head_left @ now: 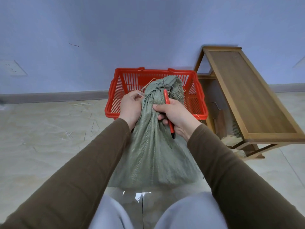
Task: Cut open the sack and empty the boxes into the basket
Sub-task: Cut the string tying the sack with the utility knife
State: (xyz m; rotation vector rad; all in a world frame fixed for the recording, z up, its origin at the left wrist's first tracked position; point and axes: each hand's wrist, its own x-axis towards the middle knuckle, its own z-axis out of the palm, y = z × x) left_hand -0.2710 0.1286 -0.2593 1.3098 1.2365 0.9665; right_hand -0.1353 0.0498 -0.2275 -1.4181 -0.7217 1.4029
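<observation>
A grey-green woven sack (153,154) stands upright on the floor between my knees, its neck bunched and tied near the top. My left hand (131,107) grips the left side of the neck, pinching a pale tie. A red utility knife (168,113) is held in my right hand (175,116), which also presses on the sack's right side; the blade end points up at the tied neck. Right behind the sack a red plastic basket (115,90) sits on the floor. The sack hides whatever it holds.
A wooden stool or low table (247,100) stands to the right of the basket, close to my right arm. A wall with a grey skirting board (54,96) runs behind. Loose fibres lie on the tiled floor (49,138) at left.
</observation>
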